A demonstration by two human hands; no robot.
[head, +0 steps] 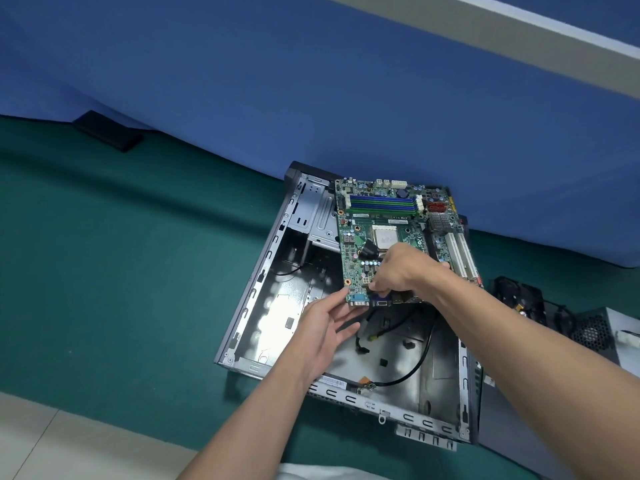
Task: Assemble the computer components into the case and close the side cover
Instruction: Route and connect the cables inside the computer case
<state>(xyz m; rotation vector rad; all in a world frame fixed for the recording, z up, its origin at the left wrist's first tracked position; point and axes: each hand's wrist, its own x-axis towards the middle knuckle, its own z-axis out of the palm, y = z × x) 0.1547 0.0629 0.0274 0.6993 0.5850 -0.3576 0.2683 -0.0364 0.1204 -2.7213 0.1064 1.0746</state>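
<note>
An open grey computer case [263, 271] lies on its side on the green surface, its bare metal floor and loose black cables [408, 372] showing. A green motherboard [381, 220] with blue memory slots and a CPU socket is held tilted over the case's far half. My left hand [325, 327] holds the board's near left corner by the rear ports, fingers under it. My right hand [401, 268] grips the board's near edge from above, thumb and fingers curled round it.
A blue padded wall [311, 98] rises right behind the case. A black flat object [107, 131] lies at the far left on the green mat [121, 254]. A black part [519, 299] and a grey power supply [595, 334] sit to the right of the case.
</note>
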